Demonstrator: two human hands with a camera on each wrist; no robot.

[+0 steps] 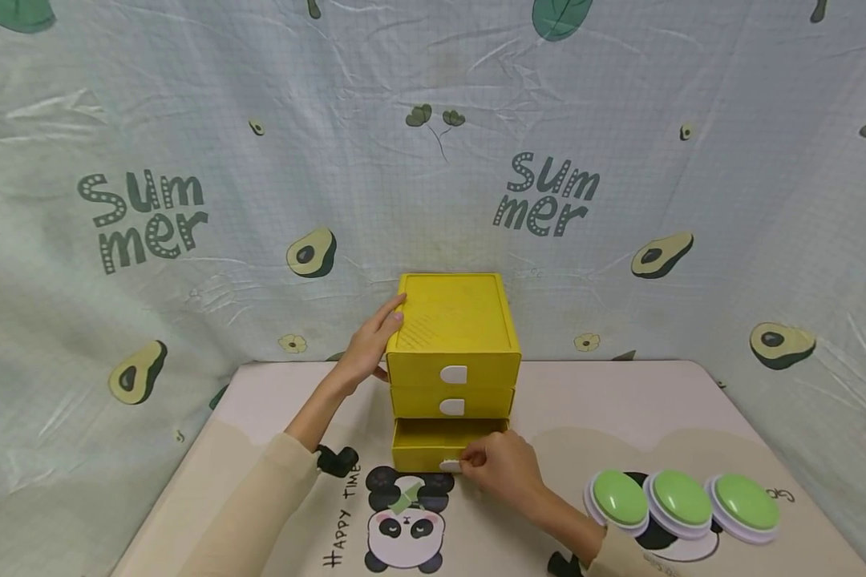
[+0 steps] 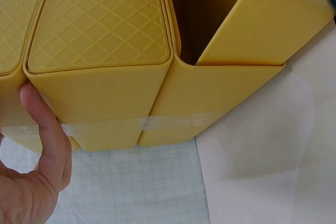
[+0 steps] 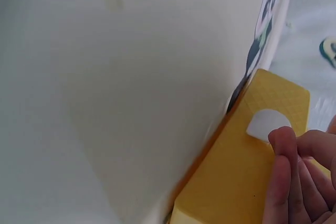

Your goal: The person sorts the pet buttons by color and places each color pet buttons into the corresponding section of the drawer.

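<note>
A yellow three-drawer storage box (image 1: 453, 312) stands at the far side of the table, each drawer with a white tab. Its bottom drawer (image 1: 426, 458) is pulled out, and the part of its inside that shows has nothing in it. My right hand (image 1: 505, 469) pinches that drawer's white tab (image 3: 266, 123). My left hand (image 1: 364, 349) rests against the box's left side, fingers at the top edge. In the left wrist view, the thumb (image 2: 39, 111) touches the side near a seam between two drawer sections.
Several round green push lights or buttons with white rims, including this green button (image 1: 681, 498), sit at the right. A printed panda (image 1: 406, 529) marks the table mat in front of the box. Behind hangs a patterned curtain (image 1: 375, 200). Clear tape (image 2: 152, 123) runs across the box's side.
</note>
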